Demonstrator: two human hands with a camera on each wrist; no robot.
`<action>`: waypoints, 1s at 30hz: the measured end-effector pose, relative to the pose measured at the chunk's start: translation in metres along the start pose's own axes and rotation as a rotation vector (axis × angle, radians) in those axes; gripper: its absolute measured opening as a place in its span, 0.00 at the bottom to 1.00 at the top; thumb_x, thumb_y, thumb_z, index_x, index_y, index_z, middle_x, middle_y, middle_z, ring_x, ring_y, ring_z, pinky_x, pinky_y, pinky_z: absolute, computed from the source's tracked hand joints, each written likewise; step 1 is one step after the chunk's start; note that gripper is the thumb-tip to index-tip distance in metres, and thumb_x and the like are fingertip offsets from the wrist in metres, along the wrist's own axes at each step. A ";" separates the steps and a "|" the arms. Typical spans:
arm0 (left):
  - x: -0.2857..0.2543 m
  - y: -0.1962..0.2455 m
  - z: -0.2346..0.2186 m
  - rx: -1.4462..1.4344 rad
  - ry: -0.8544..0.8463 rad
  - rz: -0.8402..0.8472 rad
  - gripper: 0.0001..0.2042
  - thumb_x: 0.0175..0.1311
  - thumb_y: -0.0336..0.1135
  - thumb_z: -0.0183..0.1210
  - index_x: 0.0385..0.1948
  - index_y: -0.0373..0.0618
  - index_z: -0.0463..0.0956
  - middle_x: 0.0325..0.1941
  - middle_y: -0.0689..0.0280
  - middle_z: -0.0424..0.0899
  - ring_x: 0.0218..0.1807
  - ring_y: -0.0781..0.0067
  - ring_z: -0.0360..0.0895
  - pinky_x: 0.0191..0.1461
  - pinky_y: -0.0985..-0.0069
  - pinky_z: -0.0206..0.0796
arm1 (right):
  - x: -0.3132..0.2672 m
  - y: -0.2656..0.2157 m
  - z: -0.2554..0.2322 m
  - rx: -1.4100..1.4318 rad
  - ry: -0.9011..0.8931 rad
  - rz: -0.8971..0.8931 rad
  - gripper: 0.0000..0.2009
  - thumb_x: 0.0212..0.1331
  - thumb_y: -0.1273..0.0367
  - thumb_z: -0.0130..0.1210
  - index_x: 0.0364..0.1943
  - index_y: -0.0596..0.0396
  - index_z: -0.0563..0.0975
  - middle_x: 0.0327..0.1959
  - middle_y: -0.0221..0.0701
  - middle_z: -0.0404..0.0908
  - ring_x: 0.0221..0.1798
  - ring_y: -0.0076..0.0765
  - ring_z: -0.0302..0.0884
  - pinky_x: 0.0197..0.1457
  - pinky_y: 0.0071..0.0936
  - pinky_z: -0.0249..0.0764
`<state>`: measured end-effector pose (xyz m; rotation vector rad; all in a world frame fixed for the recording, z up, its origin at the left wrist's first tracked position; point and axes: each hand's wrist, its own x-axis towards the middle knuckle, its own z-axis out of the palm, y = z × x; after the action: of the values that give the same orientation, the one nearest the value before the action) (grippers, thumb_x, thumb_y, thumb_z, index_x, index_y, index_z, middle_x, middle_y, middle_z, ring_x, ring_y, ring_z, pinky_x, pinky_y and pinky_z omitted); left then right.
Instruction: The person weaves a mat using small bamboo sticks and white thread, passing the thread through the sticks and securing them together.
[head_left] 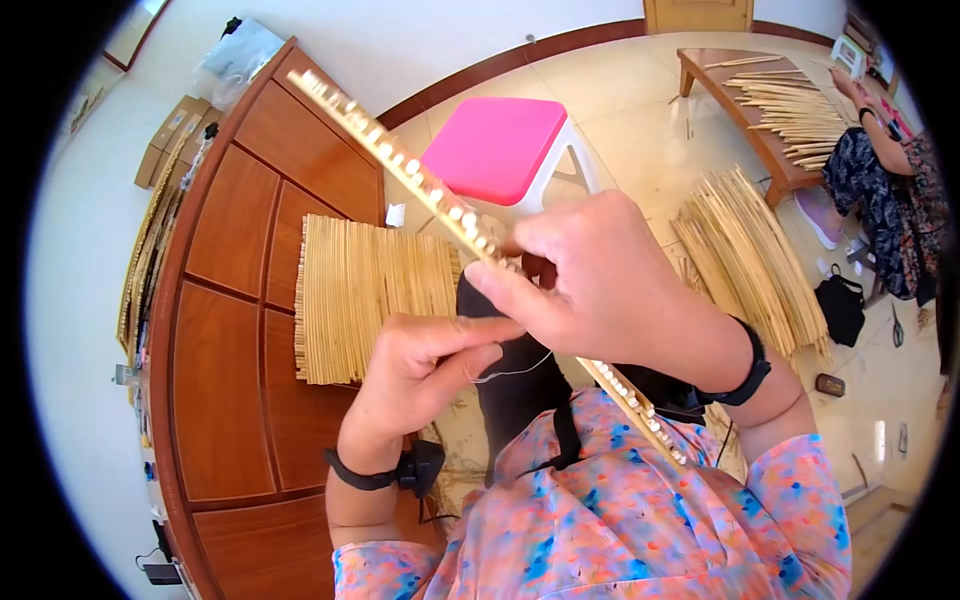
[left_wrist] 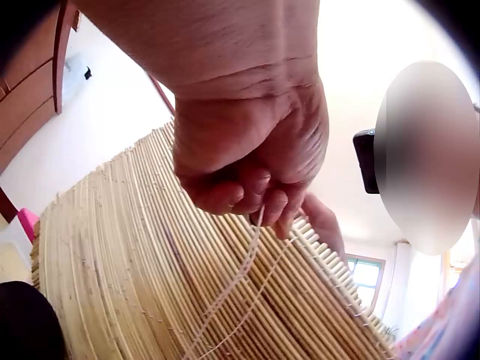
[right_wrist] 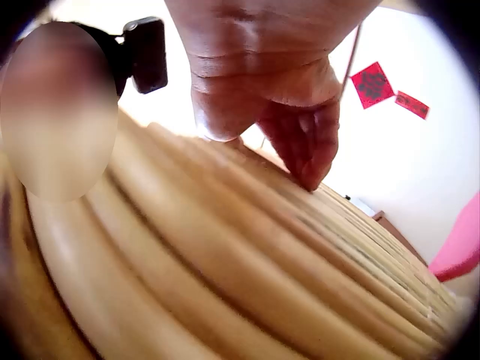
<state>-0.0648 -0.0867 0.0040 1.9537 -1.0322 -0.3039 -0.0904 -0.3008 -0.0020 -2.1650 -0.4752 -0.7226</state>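
A mat of thin reed-like sticks (left_wrist: pixel 142 255) bound side by side with thread stands up in front of the body, seen along its edge of cut stick ends (head_left: pixel 410 172) in the head view. At the middle of that edge, my right hand (head_left: pixel 605 275) grips the mat between thumb and fingers; the right wrist view has the sticks (right_wrist: pixel 225 240) close below it. My left hand (head_left: pixel 425 370) pinches a thin pale string (head_left: pixel 515 372) just beside the right hand. Strands of string (left_wrist: pixel 238 281) hang from its curled fingers across the mat in the left wrist view.
A pink-topped stool (head_left: pixel 495 150) stands ahead, with a wooden cabinet (head_left: pixel 225 320) along the left. Stick mats lie at the left (head_left: pixel 365 300) and the right (head_left: pixel 755 260). Another person (head_left: pixel 900 170) sits by a low bench (head_left: pixel 710 65) bearing loose sticks. Scissors (head_left: pixel 897 325) lie on the floor.
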 end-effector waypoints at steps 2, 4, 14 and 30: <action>-0.008 -0.010 0.002 -0.009 0.019 0.031 0.13 0.58 0.20 0.59 0.45 0.39 0.83 0.24 0.62 0.83 0.23 0.78 0.76 0.28 0.80 0.67 | -0.007 0.008 -0.005 0.105 -0.137 0.020 0.10 0.56 0.65 0.60 0.28 0.59 0.82 0.18 0.39 0.77 0.20 0.41 0.77 0.24 0.31 0.70; -0.012 -0.022 0.005 0.068 0.035 0.163 0.15 0.55 0.19 0.61 0.45 0.39 0.83 0.21 0.61 0.80 0.20 0.74 0.76 0.25 0.79 0.65 | -0.029 0.031 0.007 0.349 -0.038 -0.034 0.11 0.58 0.65 0.59 0.34 0.59 0.83 0.24 0.39 0.81 0.26 0.40 0.80 0.30 0.30 0.73; -0.025 0.001 0.018 0.484 0.181 0.139 0.14 0.48 0.18 0.64 0.38 0.41 0.84 0.13 0.69 0.63 0.13 0.75 0.62 0.17 0.77 0.53 | -0.102 0.045 0.042 0.778 0.060 -0.046 0.17 0.61 0.67 0.55 0.51 0.60 0.80 0.56 0.46 0.76 0.55 0.49 0.76 0.59 0.38 0.72; -0.024 0.003 0.023 0.585 0.249 0.153 0.16 0.46 0.16 0.62 0.39 0.43 0.83 0.15 0.68 0.67 0.15 0.74 0.64 0.18 0.78 0.53 | -0.097 0.046 0.052 0.890 0.112 -0.098 0.20 0.58 0.71 0.57 0.56 0.62 0.76 0.55 0.46 0.71 0.54 0.49 0.72 0.58 0.38 0.69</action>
<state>-0.0943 -0.0823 -0.0110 2.3278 -1.1811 0.3615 -0.1220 -0.2980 -0.1173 -1.2702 -0.6856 -0.5325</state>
